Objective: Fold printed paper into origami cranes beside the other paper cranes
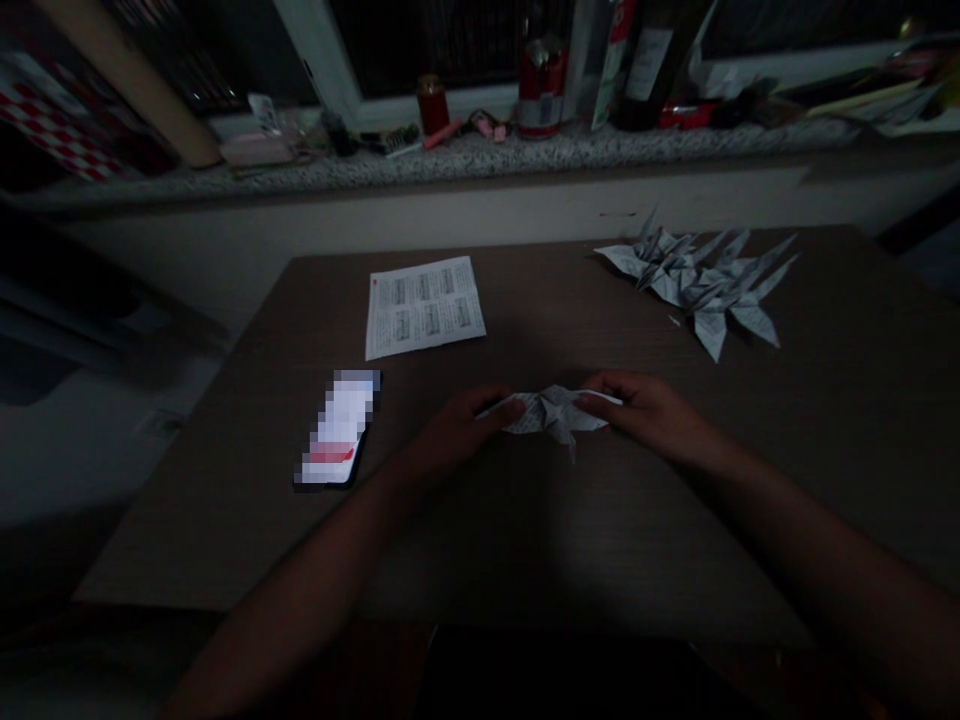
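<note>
Between my two hands is an origami crane (556, 408) folded from printed paper, its wings spread out to both sides. My left hand (480, 415) pinches the left wing between thumb and fingers. On the other side, my right hand (637, 405) grips the right wing the same way, its thumb on top. A narrow paper point hangs from the crane's middle towards me. The fingers under the wings are partly hidden. Several more folded paper cranes (701, 280) lie clustered at the back right of the table.
A printed paper sheet (426, 308) lies flat on the dark wooden table (480, 540), left of centre at the back. Nearer and further left is a lit phone (339, 430). Behind the table, a granite windowsill (450, 165) carries a red can (541, 90), a bottle (646, 70) and clutter.
</note>
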`<state>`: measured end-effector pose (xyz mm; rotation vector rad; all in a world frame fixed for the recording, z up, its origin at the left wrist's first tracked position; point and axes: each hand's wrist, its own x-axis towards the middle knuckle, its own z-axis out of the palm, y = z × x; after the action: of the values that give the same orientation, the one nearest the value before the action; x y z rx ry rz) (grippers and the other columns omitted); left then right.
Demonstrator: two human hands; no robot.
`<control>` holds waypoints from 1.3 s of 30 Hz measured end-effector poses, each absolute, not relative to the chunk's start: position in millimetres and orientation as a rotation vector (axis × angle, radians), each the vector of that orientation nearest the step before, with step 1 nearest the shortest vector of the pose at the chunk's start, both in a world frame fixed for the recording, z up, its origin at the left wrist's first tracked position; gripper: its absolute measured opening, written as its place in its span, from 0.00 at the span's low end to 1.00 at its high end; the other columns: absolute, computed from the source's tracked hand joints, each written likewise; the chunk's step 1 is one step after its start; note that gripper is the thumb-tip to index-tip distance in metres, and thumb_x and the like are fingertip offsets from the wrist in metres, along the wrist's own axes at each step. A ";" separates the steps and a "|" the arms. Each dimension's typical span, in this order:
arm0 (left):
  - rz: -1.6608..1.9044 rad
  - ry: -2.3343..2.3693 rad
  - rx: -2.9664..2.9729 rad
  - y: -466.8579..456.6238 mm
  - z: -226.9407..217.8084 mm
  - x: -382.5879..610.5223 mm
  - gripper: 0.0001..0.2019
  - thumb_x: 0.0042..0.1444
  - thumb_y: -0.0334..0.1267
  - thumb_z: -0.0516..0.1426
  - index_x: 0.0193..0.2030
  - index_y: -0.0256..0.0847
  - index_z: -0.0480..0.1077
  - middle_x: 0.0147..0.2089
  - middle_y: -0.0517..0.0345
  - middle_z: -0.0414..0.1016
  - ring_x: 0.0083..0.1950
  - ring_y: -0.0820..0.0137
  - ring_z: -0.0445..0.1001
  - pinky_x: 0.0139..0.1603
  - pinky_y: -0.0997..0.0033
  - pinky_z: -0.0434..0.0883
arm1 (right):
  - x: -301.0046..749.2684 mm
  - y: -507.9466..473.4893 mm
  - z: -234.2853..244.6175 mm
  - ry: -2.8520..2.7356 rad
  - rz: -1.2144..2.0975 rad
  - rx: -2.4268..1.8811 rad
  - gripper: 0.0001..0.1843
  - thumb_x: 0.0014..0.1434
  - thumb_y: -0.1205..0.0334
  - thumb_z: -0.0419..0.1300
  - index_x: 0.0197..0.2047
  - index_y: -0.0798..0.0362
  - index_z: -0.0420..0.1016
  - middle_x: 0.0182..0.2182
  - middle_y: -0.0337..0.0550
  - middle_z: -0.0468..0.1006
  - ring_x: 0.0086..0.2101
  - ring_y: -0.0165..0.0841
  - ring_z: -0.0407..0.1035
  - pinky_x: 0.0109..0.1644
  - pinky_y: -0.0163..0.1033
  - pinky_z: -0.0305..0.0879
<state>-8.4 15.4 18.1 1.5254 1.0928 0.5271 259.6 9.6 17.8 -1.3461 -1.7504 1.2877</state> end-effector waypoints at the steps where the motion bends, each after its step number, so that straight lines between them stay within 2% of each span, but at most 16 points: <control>1: 0.528 1.095 1.530 15.7 17.9 -8.7 0.20 0.67 0.57 0.58 0.45 0.41 0.78 0.45 0.57 0.81 0.47 0.63 0.77 0.48 0.67 0.70 | 259.8 9.3 18.7 -1.751 1.287 -1.348 0.23 0.60 0.36 0.63 0.33 0.50 0.77 0.27 0.40 0.76 0.29 0.34 0.69 0.33 0.39 0.66; 22: 0.507 1.130 1.558 18.6 18.9 -10.9 0.21 0.67 0.57 0.57 0.45 0.41 0.78 0.44 0.56 0.81 0.45 0.63 0.77 0.46 0.67 0.71 | 265.3 12.1 17.2 -1.743 1.308 -1.355 0.21 0.60 0.40 0.64 0.35 0.50 0.79 0.29 0.41 0.77 0.29 0.34 0.69 0.34 0.39 0.66; 30: 0.707 1.082 1.510 20.6 9.8 -9.5 0.16 0.64 0.52 0.61 0.50 0.42 0.76 0.51 0.54 0.80 0.52 0.61 0.78 0.53 0.64 0.73 | 263.1 12.0 11.3 -1.785 1.255 -1.321 0.20 0.63 0.41 0.62 0.34 0.50 0.79 0.27 0.40 0.77 0.29 0.35 0.70 0.34 0.40 0.68; 32: 0.724 1.099 1.506 21.5 8.6 -9.4 0.15 0.64 0.50 0.62 0.49 0.42 0.76 0.50 0.54 0.81 0.51 0.62 0.78 0.54 0.63 0.73 | 263.9 12.0 9.5 -1.801 1.218 -1.294 0.18 0.63 0.43 0.62 0.36 0.50 0.79 0.29 0.42 0.78 0.31 0.36 0.72 0.36 0.40 0.69; 34: 0.720 1.112 1.516 22.0 8.7 -9.2 0.15 0.64 0.50 0.62 0.49 0.43 0.77 0.50 0.54 0.81 0.51 0.62 0.78 0.54 0.63 0.73 | 264.8 11.5 8.6 -1.795 1.169 -1.250 0.16 0.63 0.45 0.64 0.43 0.49 0.80 0.35 0.44 0.81 0.35 0.38 0.75 0.39 0.42 0.72; 37: 0.716 1.098 1.533 22.1 9.9 -8.7 0.14 0.64 0.49 0.63 0.49 0.43 0.78 0.49 0.55 0.81 0.51 0.62 0.79 0.55 0.64 0.72 | 265.5 9.4 10.1 -1.826 1.081 -1.154 0.19 0.61 0.50 0.67 0.53 0.47 0.79 0.45 0.47 0.81 0.43 0.41 0.76 0.46 0.45 0.74; 39: 0.709 1.062 1.542 22.3 10.0 -8.4 0.13 0.64 0.48 0.63 0.48 0.43 0.79 0.49 0.56 0.82 0.51 0.63 0.79 0.54 0.65 0.72 | 264.9 7.4 12.6 -1.896 1.025 -1.075 0.19 0.61 0.52 0.69 0.55 0.46 0.79 0.48 0.47 0.80 0.46 0.41 0.76 0.49 0.46 0.74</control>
<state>-8.4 22.3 10.0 1.5420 1.0621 0.7087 264.9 7.4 12.6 -1.0753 -1.8955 1.0253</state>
